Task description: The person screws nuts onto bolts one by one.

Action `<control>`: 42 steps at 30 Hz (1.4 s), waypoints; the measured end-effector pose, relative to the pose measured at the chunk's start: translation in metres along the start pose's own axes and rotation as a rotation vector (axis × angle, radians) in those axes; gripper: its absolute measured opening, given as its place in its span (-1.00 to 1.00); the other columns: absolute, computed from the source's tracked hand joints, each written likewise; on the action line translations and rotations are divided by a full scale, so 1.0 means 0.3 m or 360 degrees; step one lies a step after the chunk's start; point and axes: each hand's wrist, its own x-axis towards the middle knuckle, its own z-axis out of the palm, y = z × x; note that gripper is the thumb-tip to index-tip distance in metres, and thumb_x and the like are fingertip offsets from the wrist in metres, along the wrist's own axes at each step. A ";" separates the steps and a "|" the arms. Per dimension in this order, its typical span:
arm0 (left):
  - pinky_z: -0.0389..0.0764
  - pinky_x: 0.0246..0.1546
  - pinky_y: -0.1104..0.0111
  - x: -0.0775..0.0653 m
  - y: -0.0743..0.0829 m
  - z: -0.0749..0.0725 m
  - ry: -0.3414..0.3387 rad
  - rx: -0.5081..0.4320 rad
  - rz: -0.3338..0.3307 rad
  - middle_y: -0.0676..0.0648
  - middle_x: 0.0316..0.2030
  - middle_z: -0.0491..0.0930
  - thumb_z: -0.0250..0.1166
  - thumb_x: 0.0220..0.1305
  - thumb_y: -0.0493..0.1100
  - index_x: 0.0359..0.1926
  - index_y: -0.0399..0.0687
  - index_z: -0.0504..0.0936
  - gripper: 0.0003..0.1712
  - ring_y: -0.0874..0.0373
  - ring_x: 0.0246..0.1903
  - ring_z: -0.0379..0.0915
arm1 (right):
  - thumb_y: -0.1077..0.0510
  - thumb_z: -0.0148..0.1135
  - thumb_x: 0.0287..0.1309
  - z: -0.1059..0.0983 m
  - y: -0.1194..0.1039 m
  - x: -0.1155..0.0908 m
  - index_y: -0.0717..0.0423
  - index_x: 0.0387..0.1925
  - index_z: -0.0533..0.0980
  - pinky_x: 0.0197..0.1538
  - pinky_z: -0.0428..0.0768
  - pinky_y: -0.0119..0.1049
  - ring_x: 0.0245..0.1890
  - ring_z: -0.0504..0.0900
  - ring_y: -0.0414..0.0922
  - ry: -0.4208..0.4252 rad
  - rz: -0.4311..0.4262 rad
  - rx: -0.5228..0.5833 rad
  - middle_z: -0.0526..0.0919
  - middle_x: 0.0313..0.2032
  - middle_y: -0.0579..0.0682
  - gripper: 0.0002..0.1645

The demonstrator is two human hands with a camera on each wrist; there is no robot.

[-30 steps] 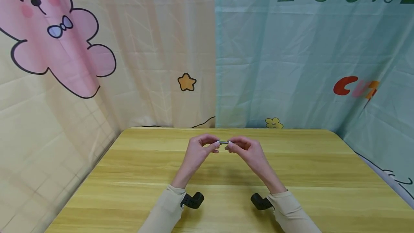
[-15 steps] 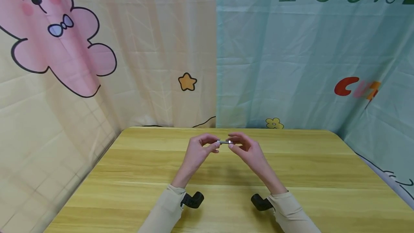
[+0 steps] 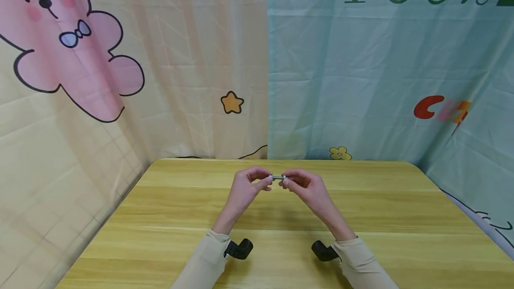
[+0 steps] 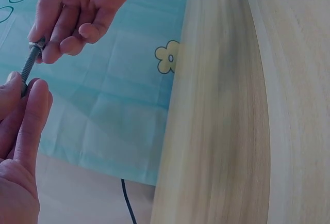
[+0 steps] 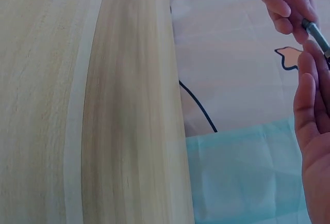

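Observation:
A small metal bolt is held level between both hands above the table. My left hand pinches one end of it between thumb and fingers. At the other end, my right hand pinches a nut on the bolt with its thumb and index finger. The left wrist view shows bare thread on the bolt between the two hands. In the right wrist view the bolt shows at the right edge, partly cut off by the frame. The left fingertips hide the bolt's far end.
A wood-grain table lies under the hands. Printed curtains hang behind it and at both sides. A black camera mount sits on each wrist, the left mount and the right mount. A dark cable runs beyond the table edge.
Half a second ago the right fingers were spread apart at the nut; now they are closed on it again. The left hand and the bolt have stayed nearly still.

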 end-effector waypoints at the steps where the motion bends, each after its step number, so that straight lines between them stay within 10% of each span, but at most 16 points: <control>1: 0.75 -0.24 0.23 -0.001 0.000 0.001 -0.0001 0.0003 0.0002 -0.39 -0.22 0.62 0.29 0.26 -0.45 -0.18 -0.48 0.63 -0.87 0.06 -0.30 0.62 | 0.10 0.26 0.33 0.001 0.002 0.001 0.18 -0.07 0.61 -0.09 0.71 -0.15 -0.21 0.68 0.03 -0.0003 0.0008 -0.0005 0.72 -0.24 0.09 -0.75; 10: 0.75 -0.27 0.24 0.024 -0.073 0.002 0.0010 0.0015 0.0009 -0.30 -0.24 0.65 0.34 0.25 -0.39 -0.18 -0.39 0.67 -0.86 0.10 -0.29 0.62 | -0.04 0.10 0.44 0.012 0.001 0.005 0.18 -0.29 0.61 -0.32 0.65 -0.27 -0.33 0.61 0.17 0.0014 0.0105 -0.0020 0.70 -0.39 0.08 -0.63; 20: 0.75 -0.27 0.23 0.031 -0.089 -0.008 0.0029 0.0049 0.0047 -0.17 -0.27 0.66 0.37 0.26 -0.29 -0.18 -0.30 0.70 -0.85 0.05 -0.31 0.64 | 0.10 0.27 0.32 0.009 -0.017 0.004 0.09 0.10 0.55 0.03 0.65 -0.21 0.02 0.57 0.00 0.0002 0.0020 -0.0058 0.62 0.00 0.05 -0.64; 42: 0.76 -0.29 0.22 0.029 -0.086 -0.001 0.0008 0.0011 0.0029 -0.19 -0.26 0.66 0.37 0.25 -0.31 -0.15 -0.39 0.67 -0.80 -0.01 -0.27 0.64 | 0.03 0.21 0.36 0.008 -0.004 0.010 0.17 -0.23 0.64 -0.27 0.71 -0.19 -0.35 0.67 0.09 0.0038 0.0027 -0.0049 0.73 -0.38 0.04 -0.73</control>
